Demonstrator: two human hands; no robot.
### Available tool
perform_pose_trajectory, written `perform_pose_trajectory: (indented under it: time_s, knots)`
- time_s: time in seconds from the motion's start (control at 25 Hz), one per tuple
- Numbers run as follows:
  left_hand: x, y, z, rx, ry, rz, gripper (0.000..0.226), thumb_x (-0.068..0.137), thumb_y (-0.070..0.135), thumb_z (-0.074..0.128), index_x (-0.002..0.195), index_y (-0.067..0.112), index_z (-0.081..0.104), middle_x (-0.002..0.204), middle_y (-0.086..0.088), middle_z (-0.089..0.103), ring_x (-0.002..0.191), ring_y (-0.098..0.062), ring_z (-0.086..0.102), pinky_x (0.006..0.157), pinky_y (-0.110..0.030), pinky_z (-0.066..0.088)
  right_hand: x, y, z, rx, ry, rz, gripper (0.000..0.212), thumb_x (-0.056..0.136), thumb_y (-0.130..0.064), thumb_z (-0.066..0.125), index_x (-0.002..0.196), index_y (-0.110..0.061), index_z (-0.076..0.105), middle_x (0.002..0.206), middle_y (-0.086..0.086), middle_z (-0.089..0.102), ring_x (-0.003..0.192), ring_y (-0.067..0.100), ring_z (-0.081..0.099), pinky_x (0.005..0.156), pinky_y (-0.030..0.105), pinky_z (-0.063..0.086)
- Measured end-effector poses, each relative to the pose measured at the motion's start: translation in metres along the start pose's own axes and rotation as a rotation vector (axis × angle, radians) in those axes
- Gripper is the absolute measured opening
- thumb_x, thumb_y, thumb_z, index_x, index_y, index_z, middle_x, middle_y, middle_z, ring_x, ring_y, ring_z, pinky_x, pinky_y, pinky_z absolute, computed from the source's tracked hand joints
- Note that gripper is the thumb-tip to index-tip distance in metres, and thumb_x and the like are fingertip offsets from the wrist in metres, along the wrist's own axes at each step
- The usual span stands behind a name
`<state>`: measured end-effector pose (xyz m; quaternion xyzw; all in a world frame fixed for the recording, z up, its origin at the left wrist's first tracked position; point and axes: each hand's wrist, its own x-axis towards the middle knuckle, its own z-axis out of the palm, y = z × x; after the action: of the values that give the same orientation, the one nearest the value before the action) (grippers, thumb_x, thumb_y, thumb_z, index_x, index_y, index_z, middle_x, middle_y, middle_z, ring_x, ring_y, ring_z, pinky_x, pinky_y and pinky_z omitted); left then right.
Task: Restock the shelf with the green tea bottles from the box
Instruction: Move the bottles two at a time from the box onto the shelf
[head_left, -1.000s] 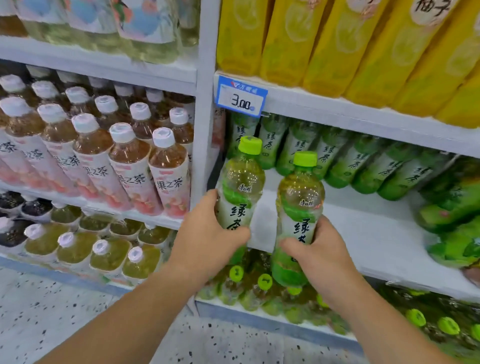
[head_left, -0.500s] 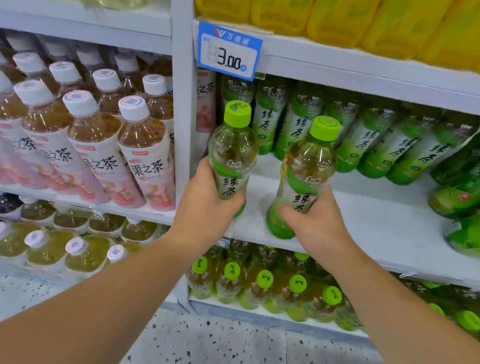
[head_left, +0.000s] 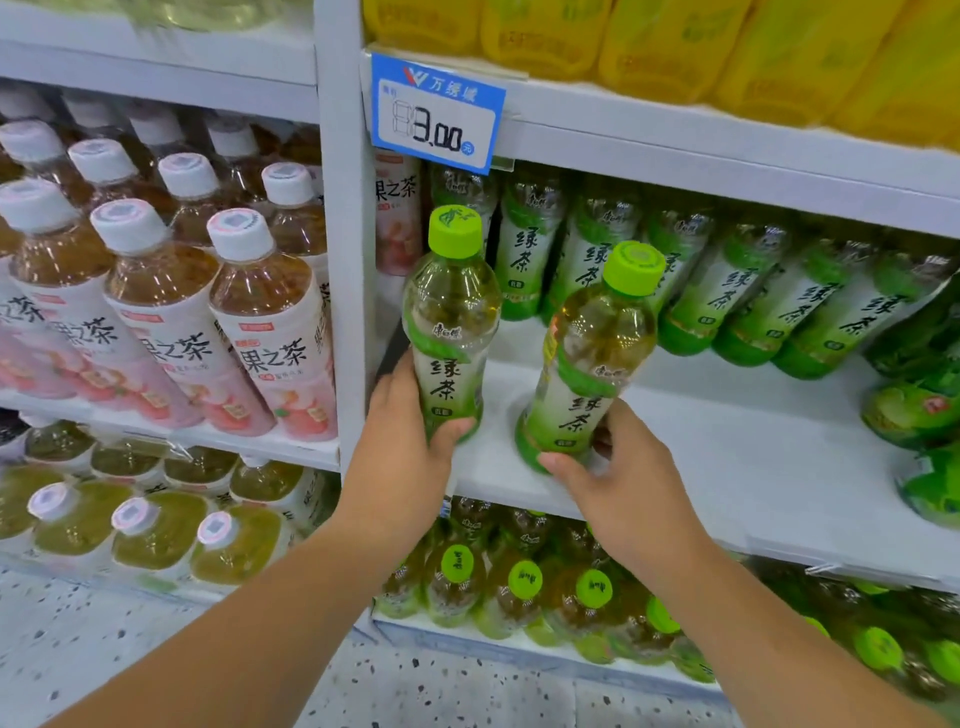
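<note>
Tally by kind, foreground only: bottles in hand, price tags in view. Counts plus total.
Green tea bottles in hand: 2, left bottle in left hand, right bottle in right hand
Blue price tag: 1
Total: 3

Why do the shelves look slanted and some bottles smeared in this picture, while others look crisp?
In the head view, the wide-angle lens tilts the shelf and fans the back-row bottles outward; in the same head view, the yellow bottles and price tag digits are smeared, likely motion blur; the left green tea bottle and right green tea bottle are sharpest, with small glints.
</note>
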<state>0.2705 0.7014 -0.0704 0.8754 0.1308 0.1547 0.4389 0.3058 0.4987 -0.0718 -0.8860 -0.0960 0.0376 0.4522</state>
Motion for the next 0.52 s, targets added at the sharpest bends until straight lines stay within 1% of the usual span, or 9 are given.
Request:
perform_pose_trajectory:
  time_s: [0.08, 0.2, 0.24, 0.36, 0.4, 0.48, 0.52]
  knots:
    - [0.008, 0.0, 0.006, -0.007, 0.027, -0.02, 0.06, 0.09, 0.022, 0.072, 0.142, 0.022, 0.042, 0.134, 0.002, 0.054, 0.124, -0.015, 0.049, 0.105, -0.033, 0.04, 0.013, 0.001, 0.007, 0.027, 0.03, -0.006, 0.044, 0.08, -0.037, 0.08, 0.106, -0.055, 0.05, 0.098, -0.045, 0.058, 0.097, -0.024, 0.053, 0.072, 0.006, 0.041]
    - [0.028, 0.0, 0.013, 0.016, 0.046, -0.062, 0.049, 0.091, 0.023, 0.071, 0.133, 0.017, 0.048, 0.129, -0.002, 0.056, 0.121, -0.019, 0.051, 0.099, -0.024, 0.036, 0.034, 0.004, 0.017, 0.059, 0.055, -0.023, 0.044, 0.079, -0.036, 0.081, 0.111, -0.048, 0.053, 0.101, -0.032, 0.064, 0.096, -0.01, 0.061, 0.08, 0.016, 0.047]
    - [0.035, 0.0, 0.014, 0.04, 0.05, -0.064, 0.048, 0.091, 0.024, 0.07, 0.133, 0.014, 0.048, 0.128, -0.004, 0.056, 0.121, -0.021, 0.05, 0.098, -0.026, 0.035, 0.04, 0.004, 0.02, 0.056, 0.067, -0.032, 0.045, 0.079, -0.036, 0.081, 0.114, -0.045, 0.053, 0.101, -0.03, 0.065, 0.095, -0.009, 0.062, 0.08, 0.017, 0.048]
    - [0.055, -0.001, 0.02, 0.088, 0.047, -0.075, 0.053, 0.094, 0.029, 0.066, 0.139, 0.014, 0.042, 0.131, -0.01, 0.055, 0.122, -0.028, 0.05, 0.104, -0.038, 0.039, 0.057, 0.002, 0.026, 0.031, 0.107, -0.067, 0.047, 0.08, -0.037, 0.08, 0.115, -0.04, 0.048, 0.099, -0.027, 0.064, 0.093, -0.013, 0.06, 0.074, 0.011, 0.047]
    - [0.061, -0.002, 0.02, 0.095, 0.044, -0.088, 0.055, 0.094, 0.029, 0.066, 0.141, 0.015, 0.04, 0.132, -0.01, 0.055, 0.122, -0.029, 0.051, 0.103, -0.04, 0.04, 0.063, 0.0, 0.029, 0.038, 0.113, -0.077, 0.046, 0.081, -0.036, 0.08, 0.115, -0.037, 0.048, 0.101, -0.023, 0.065, 0.094, -0.009, 0.062, 0.075, 0.014, 0.049]
    - [0.074, -0.004, 0.023, 0.095, 0.039, -0.128, 0.051, 0.095, 0.028, 0.065, 0.138, 0.014, 0.041, 0.129, -0.012, 0.058, 0.118, -0.032, 0.054, 0.096, -0.037, 0.043, 0.075, -0.001, 0.035, 0.073, 0.13, -0.099, 0.045, 0.083, -0.031, 0.079, 0.117, -0.031, 0.05, 0.109, -0.013, 0.068, 0.1, 0.004, 0.065, 0.082, 0.024, 0.053]
    - [0.079, -0.004, 0.024, 0.087, 0.04, -0.149, 0.048, 0.095, 0.027, 0.065, 0.135, 0.013, 0.043, 0.127, -0.013, 0.059, 0.116, -0.033, 0.055, 0.093, -0.035, 0.043, 0.08, -0.002, 0.037, 0.077, 0.138, -0.107, 0.045, 0.083, -0.03, 0.079, 0.119, -0.028, 0.051, 0.112, -0.009, 0.068, 0.102, 0.009, 0.065, 0.084, 0.027, 0.053]
